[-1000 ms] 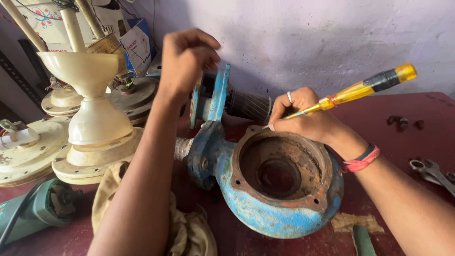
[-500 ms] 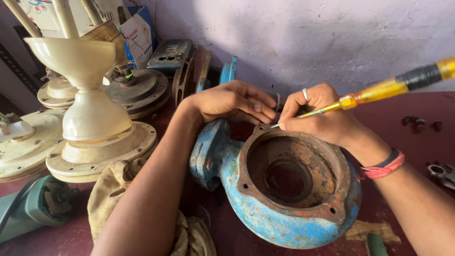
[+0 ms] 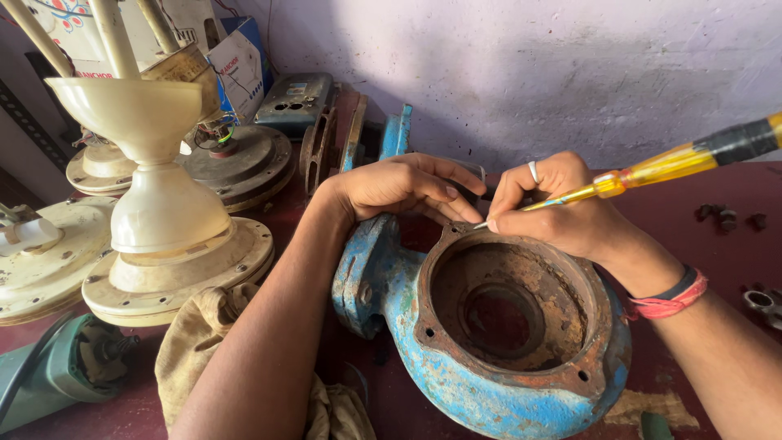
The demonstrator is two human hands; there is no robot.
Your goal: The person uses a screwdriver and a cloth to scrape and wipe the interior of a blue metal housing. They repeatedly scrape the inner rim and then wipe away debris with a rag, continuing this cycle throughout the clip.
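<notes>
Fingers of your right hand (image 3: 562, 216) pinch screwdriver (image 3: 652, 167), tip now at casing (image 3: 521, 342) rim; left hand (image 3: 403, 187), down from behind, rests loosely open there.

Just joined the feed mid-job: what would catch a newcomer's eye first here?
The rusty blue pump casing at centre, its round opening facing up. At its far rim, the right hand holds a yellow-handled screwdriver tip-down, with the left hand resting beside it. On the left stands a cream ceiling-fan motor.
</notes>
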